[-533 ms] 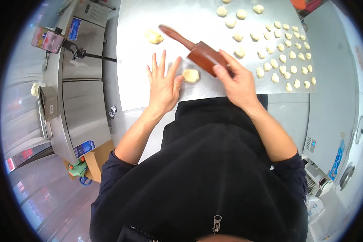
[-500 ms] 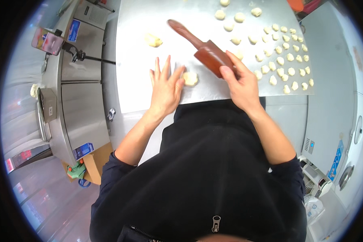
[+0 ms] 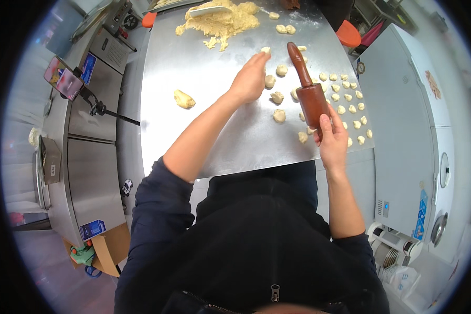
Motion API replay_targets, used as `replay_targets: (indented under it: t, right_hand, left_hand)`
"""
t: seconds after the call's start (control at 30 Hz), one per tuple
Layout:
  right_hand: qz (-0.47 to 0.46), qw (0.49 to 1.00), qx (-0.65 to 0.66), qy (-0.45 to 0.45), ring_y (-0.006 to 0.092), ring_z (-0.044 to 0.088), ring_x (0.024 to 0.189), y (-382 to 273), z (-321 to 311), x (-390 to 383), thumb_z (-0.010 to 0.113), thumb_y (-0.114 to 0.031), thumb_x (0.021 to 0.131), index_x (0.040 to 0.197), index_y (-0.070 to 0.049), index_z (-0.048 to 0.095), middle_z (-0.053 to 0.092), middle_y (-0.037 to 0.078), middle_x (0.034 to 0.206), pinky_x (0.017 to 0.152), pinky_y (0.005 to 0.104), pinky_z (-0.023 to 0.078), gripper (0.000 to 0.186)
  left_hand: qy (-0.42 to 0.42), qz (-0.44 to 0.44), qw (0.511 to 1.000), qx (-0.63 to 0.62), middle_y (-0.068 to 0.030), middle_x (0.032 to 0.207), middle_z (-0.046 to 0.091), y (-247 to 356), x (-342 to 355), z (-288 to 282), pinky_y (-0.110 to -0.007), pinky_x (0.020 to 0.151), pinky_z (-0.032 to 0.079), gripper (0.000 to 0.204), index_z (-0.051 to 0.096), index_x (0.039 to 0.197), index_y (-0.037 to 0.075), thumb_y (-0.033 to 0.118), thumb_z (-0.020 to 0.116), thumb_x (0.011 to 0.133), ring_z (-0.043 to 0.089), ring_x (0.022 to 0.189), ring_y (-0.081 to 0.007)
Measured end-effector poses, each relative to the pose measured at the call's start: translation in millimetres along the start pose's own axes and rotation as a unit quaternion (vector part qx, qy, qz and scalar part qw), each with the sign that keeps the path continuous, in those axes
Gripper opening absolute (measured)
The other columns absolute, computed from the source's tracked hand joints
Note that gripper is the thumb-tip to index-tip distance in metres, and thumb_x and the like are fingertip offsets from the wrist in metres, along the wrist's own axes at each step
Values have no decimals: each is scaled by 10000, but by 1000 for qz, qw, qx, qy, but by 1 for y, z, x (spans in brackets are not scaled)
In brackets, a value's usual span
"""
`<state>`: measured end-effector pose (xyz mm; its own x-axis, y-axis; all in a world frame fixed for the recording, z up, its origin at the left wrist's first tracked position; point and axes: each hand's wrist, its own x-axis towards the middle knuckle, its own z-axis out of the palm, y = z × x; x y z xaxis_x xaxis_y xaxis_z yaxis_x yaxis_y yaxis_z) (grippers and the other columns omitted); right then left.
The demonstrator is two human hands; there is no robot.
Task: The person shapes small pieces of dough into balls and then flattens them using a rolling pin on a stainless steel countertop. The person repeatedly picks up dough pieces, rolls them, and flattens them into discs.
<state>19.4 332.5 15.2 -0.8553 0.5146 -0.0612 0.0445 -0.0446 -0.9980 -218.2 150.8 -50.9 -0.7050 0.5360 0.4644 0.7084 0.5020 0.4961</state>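
Table: metal, smooth, reflective, with white powder in patches at its far end.
Above table, rolling pin: wood, glossy, smooth.
Far end of table, dough heap: rough, crumbly.
Right half of table, dough balls: matt, soft-looking, slightly lumpy.
Left of table, cupboard: metal, smooth, soft sheen.
Left of table, phone: glossy screen.
Near left of table, box: cardboard, matt.
Near side of table, jacket: cloth, matt.
Near side of table, zip pull: metal, shiny.
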Motion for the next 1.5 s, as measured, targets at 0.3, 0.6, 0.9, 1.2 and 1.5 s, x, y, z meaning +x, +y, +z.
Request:
replay_targets:
  t: [0.3,0.6,0.9,1.2,1.5]
  right_hand:
    - [-53,991,-108,-55,156,706,820,26,15,-3,726,-298,1057,1465,16,646,792,87,1013,748,293,551,522]
    - [-212,860,-430,-172,365,778,755,8,113,29,500,-587,1095,1343,-192,754,809,124,900,640,439,603,532]
    - [-71,869,-421,-251,319,764,806,-6,142,22,519,-482,1119,1291,-179,752,770,173,856,704,458,605,419]
    - [36,991,-24,-125,102,558,579,30,107,43,394,-544,1163,1013,-8,739,682,51,712,565,284,455,655]
    - [87,991,-8,-101,70,499,562,11,80,16,283,-496,1193,1419,-12,655,657,30,771,494,239,389,651]
  left_hand:
    - [64,-67,995,44,-143,1131,790,51,-68,-85,-388,857,620,239,776,1187,59,157,796,970,776,1002,-336]
    - [1,-50,973,226,-225,1524,563,47,-132,-140,-659,1252,285,593,575,1486,18,332,744,1013,404,1540,-452]
    - [-95,-115,954,260,-260,1678,370,32,-133,-128,-777,1234,194,717,445,1638,108,482,632,1055,251,1602,-491]
    - [-162,-72,981,79,-218,1218,679,20,-122,-59,-530,1008,514,357,690,1128,1,306,765,956,645,1169,-378]
    - [-173,59,976,121,-328,1600,464,75,-168,-86,-542,1263,356,676,519,1466,-138,323,692,1002,424,1530,-445]
